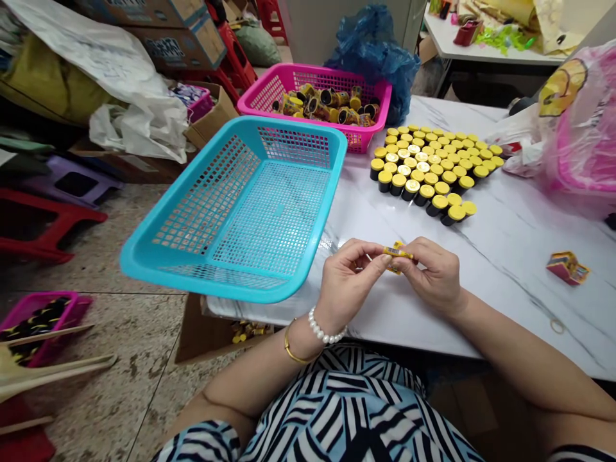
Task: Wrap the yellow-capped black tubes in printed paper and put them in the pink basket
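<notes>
My left hand (347, 274) and my right hand (432, 273) meet above the near part of the table. Both pinch a small yellow printed paper piece (397, 252), which looks like a label; part of it is hidden by the fingers. Beyond my hands, several small black tubs with yellow lids (427, 191) stand upright in a close group. To the right lies a small stack of yellow and red printed paper pieces (566, 268), with a thin rubber band (557, 326) nearer to me.
A blue plastic basket (315, 240) without contents stands left of my hands, overhanging the table (510, 256). Behind it, a pink basket (375, 135) holds several tubs with yellow wrapping, beside a blue plastic bag (373, 48). A pink bag (584, 128) stands at right.
</notes>
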Motion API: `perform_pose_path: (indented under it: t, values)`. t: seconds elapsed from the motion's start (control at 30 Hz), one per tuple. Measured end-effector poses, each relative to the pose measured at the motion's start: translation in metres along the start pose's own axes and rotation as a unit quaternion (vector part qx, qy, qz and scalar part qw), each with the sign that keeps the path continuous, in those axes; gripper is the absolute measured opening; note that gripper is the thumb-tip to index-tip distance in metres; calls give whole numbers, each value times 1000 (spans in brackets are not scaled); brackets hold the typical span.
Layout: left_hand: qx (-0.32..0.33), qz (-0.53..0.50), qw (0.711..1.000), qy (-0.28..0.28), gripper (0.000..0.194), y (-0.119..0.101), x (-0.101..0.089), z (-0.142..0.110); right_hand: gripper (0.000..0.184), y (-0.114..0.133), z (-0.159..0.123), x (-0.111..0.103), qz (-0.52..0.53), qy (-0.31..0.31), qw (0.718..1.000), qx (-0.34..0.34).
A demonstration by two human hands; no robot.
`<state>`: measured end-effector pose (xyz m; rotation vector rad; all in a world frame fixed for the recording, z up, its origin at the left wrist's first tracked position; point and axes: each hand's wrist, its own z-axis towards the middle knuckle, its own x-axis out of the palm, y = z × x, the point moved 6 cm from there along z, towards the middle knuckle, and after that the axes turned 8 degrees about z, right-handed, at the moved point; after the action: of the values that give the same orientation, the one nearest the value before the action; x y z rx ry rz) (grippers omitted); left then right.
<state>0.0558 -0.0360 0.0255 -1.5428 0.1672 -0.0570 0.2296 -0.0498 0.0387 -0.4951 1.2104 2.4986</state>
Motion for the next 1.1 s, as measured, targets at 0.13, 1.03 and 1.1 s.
perform_pose_path:
  t: [0.13,1.03,1.1]
  values:
    - [40,33,999,-13,12,-1,-5,0,23,0,-2,10,1,11,1000,-2]
    - [-239,-171,951,96,34,31,9,4,29,-64,26,-72,-308,-63,928,198]
    - [-263,-209,936,103,34,32,10,9,43,-56,27,-72,-124,-91,971,181]
